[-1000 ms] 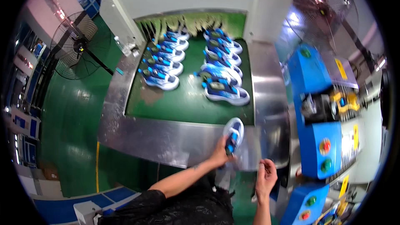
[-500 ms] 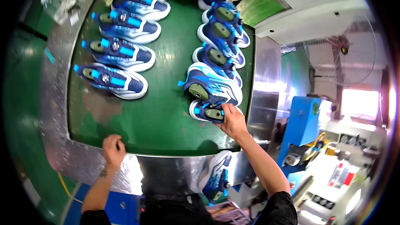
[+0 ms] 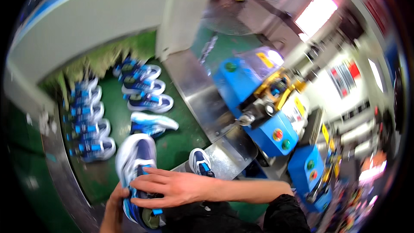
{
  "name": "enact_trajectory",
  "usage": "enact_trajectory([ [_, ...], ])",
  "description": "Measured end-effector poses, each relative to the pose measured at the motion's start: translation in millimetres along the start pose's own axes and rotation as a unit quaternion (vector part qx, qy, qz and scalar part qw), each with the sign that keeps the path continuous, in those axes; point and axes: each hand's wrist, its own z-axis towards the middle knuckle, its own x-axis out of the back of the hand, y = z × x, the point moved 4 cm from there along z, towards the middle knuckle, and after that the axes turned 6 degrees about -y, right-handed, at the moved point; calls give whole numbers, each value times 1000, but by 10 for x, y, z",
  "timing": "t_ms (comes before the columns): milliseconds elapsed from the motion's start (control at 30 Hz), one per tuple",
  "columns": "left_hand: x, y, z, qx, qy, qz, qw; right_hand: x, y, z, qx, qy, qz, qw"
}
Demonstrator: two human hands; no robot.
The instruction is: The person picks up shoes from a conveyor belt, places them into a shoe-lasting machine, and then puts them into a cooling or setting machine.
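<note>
A blue and white sneaker [image 3: 137,149] with a navy toe points away from me, close to my body. On its left side my left hand [image 3: 115,198] grips it, most of the fingers hidden underneath or behind the shoe. My right hand [image 3: 177,186] lies across its upper from the right, fingers stretched out and apart, touching the shoe and covering its middle. An olive-green insert [image 3: 151,219] shows in the heel opening. Another sneaker [image 3: 200,162] stands on the metal edge to the right. Beyond the held shoe, a sneaker [image 3: 153,121] lies tipped on its side.
Two rows of matching sneakers [image 3: 92,149] stand on the green conveyor belt [image 3: 123,155], running toward a fringed curtain [image 3: 103,56] under a white machine housing [image 3: 99,13]. A metal ledge [image 3: 194,95] borders it. Blue machines [image 3: 271,133] with buttons stand at right.
My view has swung right. My right hand has come off the shoes at the belt's right side, and a sneaker is now between both hands near my body. My left hand was empty before.
</note>
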Motion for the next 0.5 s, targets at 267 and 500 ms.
enact_trajectory([
  [267,-1045,-886,748,-148,148,127,970,-414,-1201,-1644,-448,390,404,696],
  [500,-2168,-1879,2296,-91,224,215,946,100,-1528,-3422,-466,498,458,570],
])
